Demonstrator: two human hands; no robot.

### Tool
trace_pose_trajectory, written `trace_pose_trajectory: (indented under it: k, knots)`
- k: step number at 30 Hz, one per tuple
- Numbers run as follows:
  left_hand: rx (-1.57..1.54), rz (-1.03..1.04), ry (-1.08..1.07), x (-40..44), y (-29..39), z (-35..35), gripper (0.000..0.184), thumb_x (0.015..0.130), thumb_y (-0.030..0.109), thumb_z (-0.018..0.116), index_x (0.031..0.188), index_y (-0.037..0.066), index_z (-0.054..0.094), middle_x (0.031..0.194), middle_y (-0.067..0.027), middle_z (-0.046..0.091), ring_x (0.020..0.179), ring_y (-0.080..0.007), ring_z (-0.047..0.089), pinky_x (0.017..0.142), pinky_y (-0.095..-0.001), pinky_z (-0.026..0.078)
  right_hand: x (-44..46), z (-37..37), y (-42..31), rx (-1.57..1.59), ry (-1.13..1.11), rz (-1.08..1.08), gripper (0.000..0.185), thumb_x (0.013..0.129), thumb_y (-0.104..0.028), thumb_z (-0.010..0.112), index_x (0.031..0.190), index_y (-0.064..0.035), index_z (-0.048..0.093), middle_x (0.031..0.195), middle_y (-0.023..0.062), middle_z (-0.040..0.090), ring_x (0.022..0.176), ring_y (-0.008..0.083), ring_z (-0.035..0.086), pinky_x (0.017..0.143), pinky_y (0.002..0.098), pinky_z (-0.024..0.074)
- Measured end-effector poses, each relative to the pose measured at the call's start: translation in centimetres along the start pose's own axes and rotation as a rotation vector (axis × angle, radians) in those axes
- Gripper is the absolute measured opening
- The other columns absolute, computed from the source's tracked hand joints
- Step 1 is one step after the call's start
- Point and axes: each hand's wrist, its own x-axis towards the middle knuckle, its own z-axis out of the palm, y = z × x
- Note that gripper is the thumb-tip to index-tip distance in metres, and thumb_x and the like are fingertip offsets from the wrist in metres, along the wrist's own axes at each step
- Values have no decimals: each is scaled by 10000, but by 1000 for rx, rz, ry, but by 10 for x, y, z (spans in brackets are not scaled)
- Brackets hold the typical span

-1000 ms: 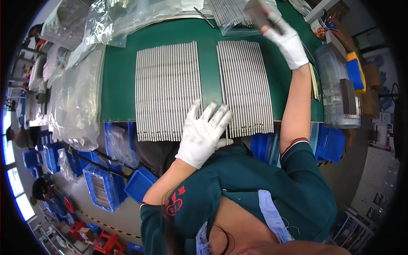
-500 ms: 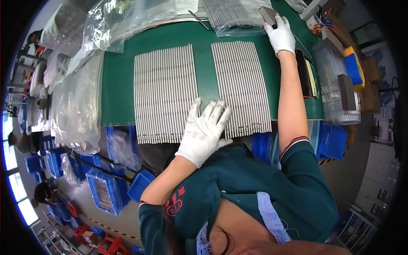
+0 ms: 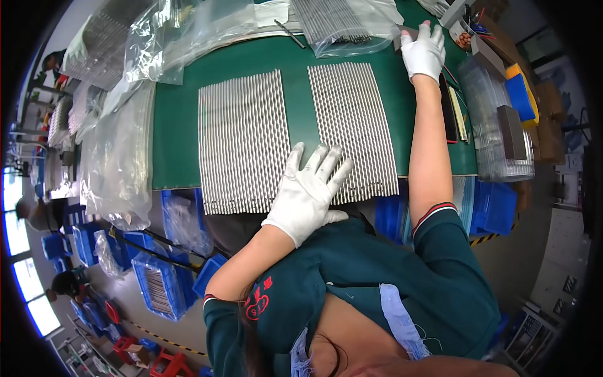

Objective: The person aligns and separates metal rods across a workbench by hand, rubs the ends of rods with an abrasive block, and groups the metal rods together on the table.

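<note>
The counter (image 3: 296,119) is green. The silver rods (image 3: 245,138) make stripes. The left glove (image 3: 301,198) is white with grey smudges. The dark green shirt (image 3: 402,270) has red marks.

A factory workshop is indicated by the fittings. Slender, silver-coloured metal rods (image 3: 242,144) are laid out in two flat groups on a green-topped workbench (image 3: 174,135). Rectangular blue plastic bins (image 3: 496,204) are placed near it, the smooth grey floor (image 3: 190,323) is marked with black-and-yellow striped tape (image 3: 166,338), and red plastic stools (image 3: 168,363) are seen in the background.
</note>
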Motion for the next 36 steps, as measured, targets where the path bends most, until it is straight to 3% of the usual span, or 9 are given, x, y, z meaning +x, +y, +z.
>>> trace_pose_trajectory:
  k: [4,11,21,26,28,29,31,34,36]
  knots:
    - [-107,200,42,35,16,10,939,718,670,669,1467,160,425,1486,-151,441,1394,-353,385,1168,-578,203,11,-10,-4,357,365,-120,647,892,-419,673,1370,-18,503,1421,242,470,1291,420,471,1076,461,403]
    - [21,335,-55,71,22,28,865,794,704,573,1510,256,384,1567,-120,361,1437,-354,326,1161,-639,149,6,-23,-3,456,437,-132,619,904,-339,707,1381,-18,478,1421,253,480,1278,426,498,1071,450,421]
    - [11,96,-36,4,-7,12,793,778,646,639,1455,278,451,1517,-124,418,1402,-374,364,1164,-608,174,3,-36,-15,598,441,-124,619,926,-329,690,1413,-24,460,1410,248,506,1291,400,506,1087,428,410]
    - [29,-88,8,-36,-19,6,841,754,615,665,1455,204,448,1476,-136,452,1368,-360,397,1160,-577,214,-10,-38,-32,794,438,-181,570,950,-172,670,1460,-59,443,1402,161,558,1252,292,571,1039,355,450]
    - [20,-142,43,-46,-24,6,884,733,602,680,1458,157,441,1469,-148,458,1364,-360,399,1166,-562,216,-27,-51,-57,968,345,-340,468,970,-103,629,1422,-76,512,1346,112,616,1151,205,635,986,298,479]
    - [20,-164,52,-49,-26,8,880,738,603,674,1457,152,442,1470,-148,459,1365,-356,400,1167,-561,216,-36,-62,-74,1078,228,-421,408,931,-89,655,1333,-75,591,1193,140,686,1046,302,680,904,341,532]
    - [23,-188,69,-52,-30,10,876,744,603,666,1455,143,444,1472,-147,460,1365,-350,403,1168,-559,216,-62,-69,-101,1223,-409,-509,365,954,-175,636,1304,-75,613,1174,140,693,1059,281,680,930,354,528]
    - [27,-190,82,-53,-33,9,876,745,603,662,1454,136,445,1475,-145,461,1366,-343,406,1169,-554,217,-86,-49,-136,723,-559,-961,482,982,-342,533,1356,-38,539,1394,149,555,1295,311,510,1100,405,397]
    - [23,-192,80,-52,-33,9,878,742,605,661,1452,136,446,1474,-142,462,1367,-340,408,1170,-551,217,-81,-46,-147,693,-651,-989,498,1004,-328,514,1402,-29,500,1435,152,525,1364,319,450,1155,387,340]
